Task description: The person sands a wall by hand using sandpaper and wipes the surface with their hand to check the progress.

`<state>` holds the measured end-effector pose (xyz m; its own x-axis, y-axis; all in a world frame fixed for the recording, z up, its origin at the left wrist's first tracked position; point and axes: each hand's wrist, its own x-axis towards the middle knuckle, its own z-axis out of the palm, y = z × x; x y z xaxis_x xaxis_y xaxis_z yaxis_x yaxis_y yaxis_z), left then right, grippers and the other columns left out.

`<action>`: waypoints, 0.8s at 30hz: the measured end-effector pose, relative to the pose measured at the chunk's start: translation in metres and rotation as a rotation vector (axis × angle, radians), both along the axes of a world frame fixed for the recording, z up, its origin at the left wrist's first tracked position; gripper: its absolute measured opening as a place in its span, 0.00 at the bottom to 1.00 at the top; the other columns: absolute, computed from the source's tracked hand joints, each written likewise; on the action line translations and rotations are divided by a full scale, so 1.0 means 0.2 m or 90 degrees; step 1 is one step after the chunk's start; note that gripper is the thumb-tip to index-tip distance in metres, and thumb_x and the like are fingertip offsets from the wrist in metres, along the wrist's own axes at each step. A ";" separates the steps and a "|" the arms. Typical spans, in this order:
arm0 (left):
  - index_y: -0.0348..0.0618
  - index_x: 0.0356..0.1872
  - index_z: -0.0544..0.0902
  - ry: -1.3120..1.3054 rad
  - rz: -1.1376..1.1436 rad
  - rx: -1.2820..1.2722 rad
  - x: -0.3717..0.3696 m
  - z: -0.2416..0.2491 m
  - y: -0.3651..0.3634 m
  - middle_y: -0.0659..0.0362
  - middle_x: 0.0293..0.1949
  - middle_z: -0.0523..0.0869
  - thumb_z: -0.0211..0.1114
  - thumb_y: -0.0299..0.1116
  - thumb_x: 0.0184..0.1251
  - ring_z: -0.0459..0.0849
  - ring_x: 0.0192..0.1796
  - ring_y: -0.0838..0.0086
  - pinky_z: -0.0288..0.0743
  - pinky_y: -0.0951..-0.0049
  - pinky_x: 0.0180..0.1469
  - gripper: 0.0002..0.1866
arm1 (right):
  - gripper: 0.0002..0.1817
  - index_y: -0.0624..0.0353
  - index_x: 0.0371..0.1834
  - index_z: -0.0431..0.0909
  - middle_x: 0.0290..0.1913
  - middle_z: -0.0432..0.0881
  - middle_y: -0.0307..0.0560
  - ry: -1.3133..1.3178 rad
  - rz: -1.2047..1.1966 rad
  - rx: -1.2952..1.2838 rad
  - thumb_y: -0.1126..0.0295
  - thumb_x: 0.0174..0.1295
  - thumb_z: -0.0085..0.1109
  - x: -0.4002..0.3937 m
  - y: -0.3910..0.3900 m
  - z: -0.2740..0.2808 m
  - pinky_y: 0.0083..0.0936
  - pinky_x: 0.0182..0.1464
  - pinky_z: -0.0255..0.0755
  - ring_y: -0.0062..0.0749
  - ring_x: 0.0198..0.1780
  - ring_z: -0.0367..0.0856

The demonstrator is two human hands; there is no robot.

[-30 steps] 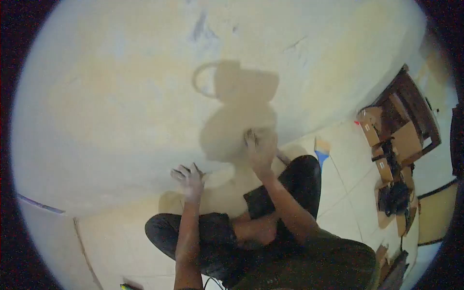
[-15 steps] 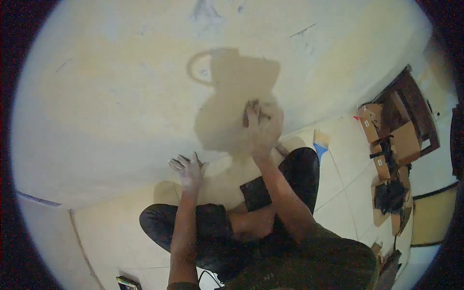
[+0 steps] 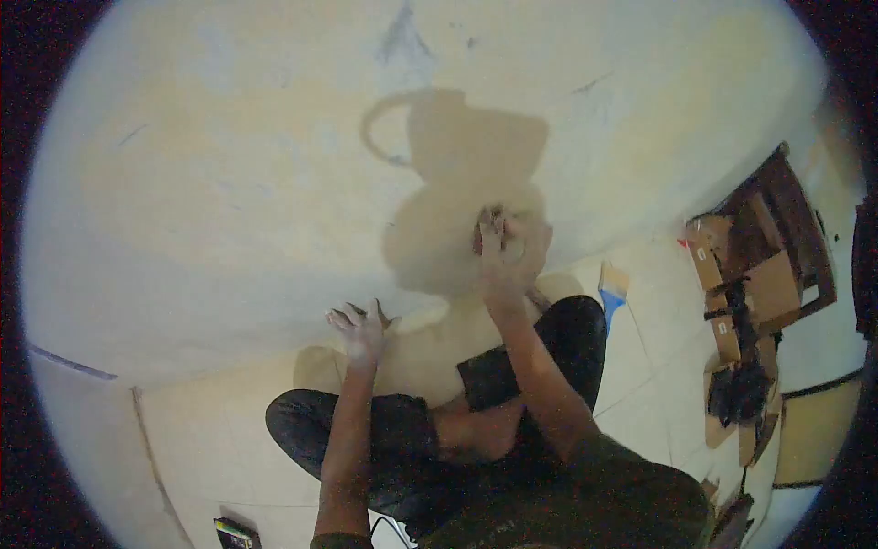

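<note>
My right hand (image 3: 512, 256) is up against the pale, patchy wall (image 3: 229, 165), fingers closed on a small dark reddish-brown piece (image 3: 477, 240). It looks like folded sandpaper, but most of it is hidden by the fingers. Low on the same wall, near where it meets the floor, is my left hand (image 3: 362, 331). Its fingers are spread, whitish with dust, and hold nothing; whether they touch the wall is hard to tell. A shadow of my head and right hand falls across the wall between and above the hands.
A paintbrush (image 3: 613, 297) with a blue handle lies on the tiled floor (image 3: 640, 352) right of my knee. Farther right stand cardboard boxes (image 3: 773, 288) with dark items among them. A small dark box (image 3: 236, 532) sits at lower left. My crossed legs fill the space below my hands.
The view has tilted slightly upward, so wall, brush and boxes sit lower in the picture. My right hand stays at the wall with the same piece; my left hand keeps nearly the same place.
</note>
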<state>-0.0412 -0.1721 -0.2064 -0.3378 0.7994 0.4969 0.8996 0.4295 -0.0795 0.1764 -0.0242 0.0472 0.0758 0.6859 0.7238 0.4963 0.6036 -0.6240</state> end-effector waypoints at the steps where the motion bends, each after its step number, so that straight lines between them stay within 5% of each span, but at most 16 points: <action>1: 0.55 0.66 0.82 0.033 -0.005 0.011 0.00 0.00 -0.01 0.18 0.69 0.62 0.65 0.75 0.62 0.55 0.71 0.06 0.52 0.12 0.70 0.41 | 0.10 0.60 0.40 0.81 0.43 0.79 0.51 -0.085 -0.020 -0.048 0.65 0.67 0.69 0.02 -0.02 -0.06 0.44 0.56 0.67 0.48 0.50 0.75; 4: 0.52 0.67 0.81 0.078 -0.030 0.040 0.01 0.03 -0.01 0.17 0.71 0.59 0.63 0.76 0.63 0.50 0.72 0.06 0.48 0.10 0.69 0.43 | 0.13 0.62 0.44 0.81 0.45 0.79 0.54 0.009 0.067 0.005 0.65 0.64 0.72 0.06 -0.01 -0.50 0.45 0.58 0.67 0.51 0.52 0.76; 6: 0.46 0.73 0.77 0.016 -0.051 0.054 -0.02 -0.04 0.00 0.14 0.71 0.59 0.59 0.77 0.64 0.40 0.74 0.05 0.39 0.07 0.68 0.49 | 0.13 0.62 0.43 0.81 0.44 0.80 0.53 -0.058 -0.004 0.069 0.66 0.65 0.71 0.04 -0.01 -0.41 0.45 0.58 0.68 0.52 0.53 0.77; 9: 0.57 0.65 0.84 0.029 -0.037 0.047 0.02 0.01 -0.03 0.21 0.71 0.56 0.67 0.75 0.60 0.53 0.70 0.05 0.54 0.09 0.66 0.41 | 0.12 0.62 0.42 0.81 0.44 0.80 0.53 -0.001 0.014 0.035 0.66 0.65 0.71 0.04 -0.04 -0.09 0.44 0.57 0.69 0.52 0.52 0.77; 11: 0.57 0.64 0.84 -0.036 0.001 -0.034 0.05 0.10 -0.02 0.22 0.70 0.57 0.67 0.75 0.59 0.54 0.69 0.05 0.54 0.09 0.66 0.41 | 0.12 0.61 0.41 0.81 0.44 0.80 0.53 0.037 0.034 -0.005 0.66 0.65 0.71 0.02 -0.01 -0.02 0.44 0.56 0.69 0.51 0.50 0.77; 16: 0.49 0.74 0.76 -0.051 -0.031 0.006 -0.02 -0.09 -0.01 0.14 0.71 0.58 0.62 0.81 0.58 0.41 0.75 0.06 0.40 0.05 0.66 0.53 | 0.10 0.60 0.39 0.81 0.45 0.80 0.50 0.021 0.086 -0.073 0.66 0.66 0.71 0.04 -0.03 -0.55 0.44 0.55 0.70 0.44 0.48 0.76; 19: 0.49 0.75 0.75 0.000 -0.045 0.045 -0.06 -0.08 0.02 0.14 0.72 0.58 0.62 0.81 0.57 0.41 0.75 0.06 0.40 0.05 0.65 0.54 | 0.14 0.59 0.43 0.85 0.41 0.83 0.52 0.029 0.074 -0.032 0.58 0.68 0.69 0.02 -0.07 -0.36 0.49 0.57 0.66 0.53 0.45 0.78; 21: 0.49 0.74 0.75 -0.086 -0.028 -0.026 -0.03 -0.09 -0.03 0.14 0.72 0.56 0.63 0.81 0.57 0.40 0.75 0.05 0.41 0.04 0.64 0.54 | 0.10 0.60 0.42 0.82 0.43 0.81 0.50 0.066 0.019 -0.019 0.67 0.64 0.72 -0.02 -0.04 -0.07 0.44 0.57 0.70 0.46 0.49 0.78; 24: 0.58 0.65 0.84 -0.045 -0.009 -0.003 0.01 -0.02 -0.03 0.20 0.71 0.59 0.69 0.74 0.58 0.56 0.70 0.06 0.51 0.10 0.67 0.41 | 0.12 0.60 0.43 0.80 0.46 0.80 0.50 0.090 0.042 0.012 0.73 0.61 0.75 -0.01 -0.03 0.05 0.41 0.55 0.73 0.43 0.51 0.79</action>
<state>-0.0383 -0.1780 -0.2095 -0.3599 0.8066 0.4688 0.9091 0.4162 -0.0182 0.1737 -0.0299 0.0570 0.1337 0.6796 0.7213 0.3635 0.6435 -0.6736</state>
